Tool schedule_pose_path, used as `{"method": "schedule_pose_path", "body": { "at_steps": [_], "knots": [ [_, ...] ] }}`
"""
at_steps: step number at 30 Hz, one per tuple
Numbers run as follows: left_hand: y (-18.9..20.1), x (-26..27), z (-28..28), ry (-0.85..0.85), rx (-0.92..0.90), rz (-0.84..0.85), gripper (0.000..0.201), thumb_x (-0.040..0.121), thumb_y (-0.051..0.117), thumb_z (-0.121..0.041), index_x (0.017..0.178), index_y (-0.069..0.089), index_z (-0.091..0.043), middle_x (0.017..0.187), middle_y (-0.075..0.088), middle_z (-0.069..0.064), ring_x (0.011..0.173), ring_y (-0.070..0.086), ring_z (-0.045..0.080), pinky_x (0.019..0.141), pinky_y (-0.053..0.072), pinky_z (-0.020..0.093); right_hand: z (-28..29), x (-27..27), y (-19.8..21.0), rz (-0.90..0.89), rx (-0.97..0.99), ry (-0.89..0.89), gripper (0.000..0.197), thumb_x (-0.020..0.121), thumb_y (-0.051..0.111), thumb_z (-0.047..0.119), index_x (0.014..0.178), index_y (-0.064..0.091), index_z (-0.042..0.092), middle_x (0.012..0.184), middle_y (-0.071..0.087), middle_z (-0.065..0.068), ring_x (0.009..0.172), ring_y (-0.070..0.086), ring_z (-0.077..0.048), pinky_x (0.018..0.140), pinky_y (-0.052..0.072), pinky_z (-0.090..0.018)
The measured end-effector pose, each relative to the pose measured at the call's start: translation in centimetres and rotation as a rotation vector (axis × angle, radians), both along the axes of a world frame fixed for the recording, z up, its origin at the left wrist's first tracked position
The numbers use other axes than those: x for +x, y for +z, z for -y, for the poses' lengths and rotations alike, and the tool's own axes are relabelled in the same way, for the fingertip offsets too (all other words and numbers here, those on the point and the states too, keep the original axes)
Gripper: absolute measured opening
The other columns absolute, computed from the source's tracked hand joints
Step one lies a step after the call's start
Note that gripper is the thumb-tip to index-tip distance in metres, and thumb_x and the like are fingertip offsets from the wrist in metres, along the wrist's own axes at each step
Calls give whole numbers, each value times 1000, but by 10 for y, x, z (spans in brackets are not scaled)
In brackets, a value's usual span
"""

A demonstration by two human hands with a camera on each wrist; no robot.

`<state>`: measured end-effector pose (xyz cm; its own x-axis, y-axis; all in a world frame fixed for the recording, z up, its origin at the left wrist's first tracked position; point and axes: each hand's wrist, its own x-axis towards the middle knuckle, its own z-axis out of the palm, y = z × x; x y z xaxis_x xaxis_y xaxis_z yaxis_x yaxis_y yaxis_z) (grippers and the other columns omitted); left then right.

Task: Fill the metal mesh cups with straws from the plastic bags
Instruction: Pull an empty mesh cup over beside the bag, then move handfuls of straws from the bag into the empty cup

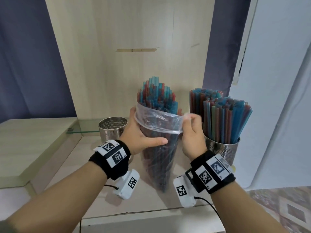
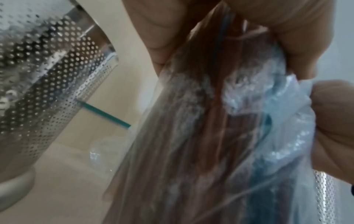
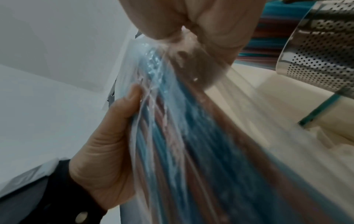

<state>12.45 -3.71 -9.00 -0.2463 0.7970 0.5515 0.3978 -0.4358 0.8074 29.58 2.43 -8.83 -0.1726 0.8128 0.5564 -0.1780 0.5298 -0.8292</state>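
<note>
Clear plastic bag [image 1: 157, 132], rolled down partway, stands upright on the surface [image 1: 94, 167] with red and blue straws [image 1: 152, 96] poking out the top. The left hand [image 1: 143, 133] wraps the bundle through the film; the right hand [image 1: 191, 132] pinches the bag's rim. 1 empty mesh cup [image 1: 112, 128] waits just left (2 others at right look full). A loosened left grip would likely let the straws fan and spill; the film may tear.
</note>
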Motion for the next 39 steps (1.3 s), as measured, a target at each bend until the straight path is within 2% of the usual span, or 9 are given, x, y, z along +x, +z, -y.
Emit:
{"method": "schedule_pose_path", "body": {
  "at_steps": [4,8,13,16,22,27,31,35,39],
  "knots": [
    [-9,0,9,-46,-55,26,108,47,92,-53,134,35,-25,128,59,-4,120,58,10,101,50,34,4,-1,-1,107,10,-9,19,102,45,12,104,39,30,95,62,-4,76,64,-10,73,56,-35],
    [-26,8,22,-81,-268,211,113,51,44,-98,141,35,-31,144,48,-7,132,44,0,110,35,22,12,-3,-17,406,64,-219,14,95,55,7,92,56,20,112,43,-6,99,44,-12,93,35,-15],
    [-34,5,28,-126,-345,104,108,65,36,-94,150,30,-27,141,49,-16,134,42,-1,114,30,26,24,0,-27,441,26,-157,45,96,40,39,123,63,11,142,45,-10,139,33,-12,106,21,-15],
    [-38,5,30,-186,-402,-31,76,91,25,-67,152,26,-21,143,44,-17,123,40,-20,106,30,7,26,-7,-31,365,71,154,90,85,57,66,154,26,17,158,33,-5,148,23,-9,119,25,-35],
    [-39,-11,29,-150,-410,-223,96,82,74,-36,146,6,-11,124,51,-19,110,52,-20,97,46,15,3,-16,-23,289,23,441,90,60,90,-2,130,42,26,122,64,-3,116,64,-13,95,51,-29],
    [-39,-21,24,77,-363,-259,89,64,88,-36,125,25,-20,116,60,-10,108,62,2,98,51,35,-18,-26,-26,316,-2,334,90,48,97,21,124,49,22,117,69,-3,111,66,-16,99,53,-44],
    [-29,-15,23,244,-303,-282,82,61,92,-25,115,32,-22,94,62,-19,89,61,-7,78,47,10,-28,-31,-24,375,38,275,95,42,99,34,123,49,29,117,68,3,112,65,-11,97,54,-43],
    [-20,-16,24,252,-266,-337,91,59,92,-31,130,36,-21,112,58,-15,105,57,3,87,42,18,-32,-33,-29,354,15,240,83,51,99,18,115,50,38,112,69,4,105,67,-4,90,56,-27],
    [-7,-12,19,205,-194,-287,65,80,76,-30,134,41,-25,118,57,-18,106,54,-8,89,41,9,-39,-46,-38,357,11,110,101,41,99,49,126,46,41,123,61,0,112,65,-18,87,58,-45]
  ]
}}
